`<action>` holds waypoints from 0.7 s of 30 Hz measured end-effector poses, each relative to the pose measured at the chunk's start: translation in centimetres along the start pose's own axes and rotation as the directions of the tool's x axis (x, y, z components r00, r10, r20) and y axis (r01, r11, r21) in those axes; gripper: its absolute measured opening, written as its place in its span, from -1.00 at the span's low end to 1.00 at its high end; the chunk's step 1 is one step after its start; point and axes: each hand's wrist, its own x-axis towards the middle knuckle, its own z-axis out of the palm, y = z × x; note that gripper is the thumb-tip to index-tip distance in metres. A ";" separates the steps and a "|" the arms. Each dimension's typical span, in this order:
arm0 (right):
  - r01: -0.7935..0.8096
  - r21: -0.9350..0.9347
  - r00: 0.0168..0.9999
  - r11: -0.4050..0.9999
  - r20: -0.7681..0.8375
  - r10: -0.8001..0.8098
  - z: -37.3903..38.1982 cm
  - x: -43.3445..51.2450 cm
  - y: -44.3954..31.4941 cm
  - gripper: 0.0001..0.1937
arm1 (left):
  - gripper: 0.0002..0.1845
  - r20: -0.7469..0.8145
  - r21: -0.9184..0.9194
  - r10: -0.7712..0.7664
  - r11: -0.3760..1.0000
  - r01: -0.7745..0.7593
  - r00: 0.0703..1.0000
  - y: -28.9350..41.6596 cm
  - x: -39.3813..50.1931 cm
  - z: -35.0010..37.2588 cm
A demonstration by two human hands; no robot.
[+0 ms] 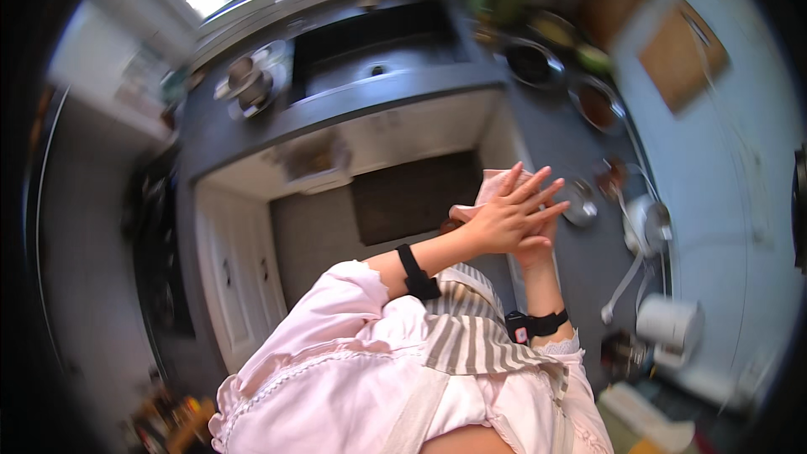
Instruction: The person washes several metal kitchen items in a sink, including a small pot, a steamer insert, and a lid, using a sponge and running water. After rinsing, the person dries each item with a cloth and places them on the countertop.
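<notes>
My left hand [514, 214] lies across my right, its fingers spread and straight. A pink cloth [490, 190] sticks out from under it on the left and at the top. Underneath is my right hand [534, 255], mostly hidden, with the cloth against its palm. Both hands are in front of my body, near the inner edge of the right-hand counter. Each wrist has a black strap [414, 272] around it.
Beyond the floor mat [416, 198], a dark sink [378, 53] is set into the counter. Pans [533, 64], a glass lid [579, 202], a white kettle-like appliance [646, 224] and cords line the right counter. Stacked dishes [252, 85] stand left of the sink. An open bin [313, 161] hangs below.
</notes>
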 end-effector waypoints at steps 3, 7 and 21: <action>-0.195 0.006 0.935 0.981 0.301 0.184 7.2 3.1 6.8 -0.53 | -0.25 -0.155 0.100 -0.198 0.972 0.215 0.968 -2.8 -3.7 -5.9; -0.350 -0.054 0.814 0.935 0.477 0.332 10.8 4.5 12.2 -0.53 | -0.30 -0.353 0.278 -0.297 0.872 0.403 0.887 -4.7 -7.6 -11.9; -0.332 -0.438 0.853 0.835 0.238 0.464 13.4 25.7 33.4 -0.67 | -0.43 -0.591 0.430 -0.254 0.704 0.565 0.766 -28.6 -24.3 -29.9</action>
